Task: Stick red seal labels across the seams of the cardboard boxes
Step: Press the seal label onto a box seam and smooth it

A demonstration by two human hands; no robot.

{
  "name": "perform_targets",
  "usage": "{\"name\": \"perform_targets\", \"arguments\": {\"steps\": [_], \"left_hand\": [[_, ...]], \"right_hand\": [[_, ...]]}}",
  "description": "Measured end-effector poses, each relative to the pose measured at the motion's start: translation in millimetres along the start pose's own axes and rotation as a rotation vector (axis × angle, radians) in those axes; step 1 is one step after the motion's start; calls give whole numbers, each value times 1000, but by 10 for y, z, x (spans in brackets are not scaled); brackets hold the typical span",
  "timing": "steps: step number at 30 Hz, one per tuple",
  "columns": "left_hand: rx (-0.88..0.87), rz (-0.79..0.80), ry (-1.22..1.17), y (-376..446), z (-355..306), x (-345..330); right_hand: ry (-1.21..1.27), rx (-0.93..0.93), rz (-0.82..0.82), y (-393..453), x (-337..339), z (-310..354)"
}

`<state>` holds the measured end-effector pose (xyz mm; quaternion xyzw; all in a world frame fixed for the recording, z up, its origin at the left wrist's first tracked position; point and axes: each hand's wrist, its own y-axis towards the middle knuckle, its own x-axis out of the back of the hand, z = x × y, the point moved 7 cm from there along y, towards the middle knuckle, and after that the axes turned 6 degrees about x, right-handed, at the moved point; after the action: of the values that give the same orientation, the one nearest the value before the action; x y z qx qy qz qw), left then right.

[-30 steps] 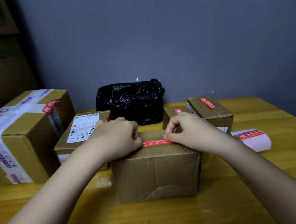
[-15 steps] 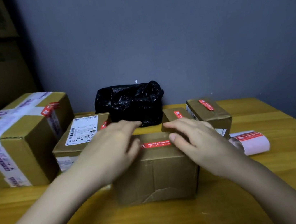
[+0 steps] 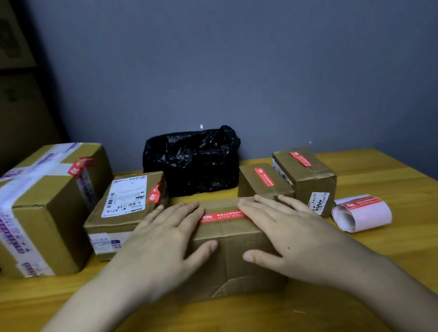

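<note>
A brown cardboard box stands in front of me on the wooden table. A red seal label lies flat along its top. My left hand lies flat on the box's left part, fingers straight, fingertips at the label's left end, thumb on the front face. My right hand rests flat on the right part, fingertips at the label's right end. A roll of red labels on white backing lies to the right.
A large taped box and a flat box with a shipping label stand at the left, each with a red seal. Two small sealed boxes stand behind on the right. A black plastic bag sits against the wall.
Both hands went from pinching the label's ends with curled fingers to lying flat with straight fingers on the box top, spread to either side of the label.
</note>
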<state>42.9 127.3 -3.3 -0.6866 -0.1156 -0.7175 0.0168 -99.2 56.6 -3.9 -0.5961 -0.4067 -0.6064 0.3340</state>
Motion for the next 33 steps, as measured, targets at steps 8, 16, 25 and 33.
{"name": "perform_targets", "arguments": {"steps": [8, 16, 25, 33], "left_hand": [[105, 38, 59, -120, 223, 113], [-14, 177, 37, -46, -39, 95], [27, 288, -39, 131, 60, 125], [-76, 480, -189, 439, 64, -58]], "right_hand": [[212, -122, -18, -107, 197, -119], [191, -88, 90, -86, 186, -83], [75, -6, 26, -6, 121, -91], [154, -33, -84, -11, 196, -199]]}}
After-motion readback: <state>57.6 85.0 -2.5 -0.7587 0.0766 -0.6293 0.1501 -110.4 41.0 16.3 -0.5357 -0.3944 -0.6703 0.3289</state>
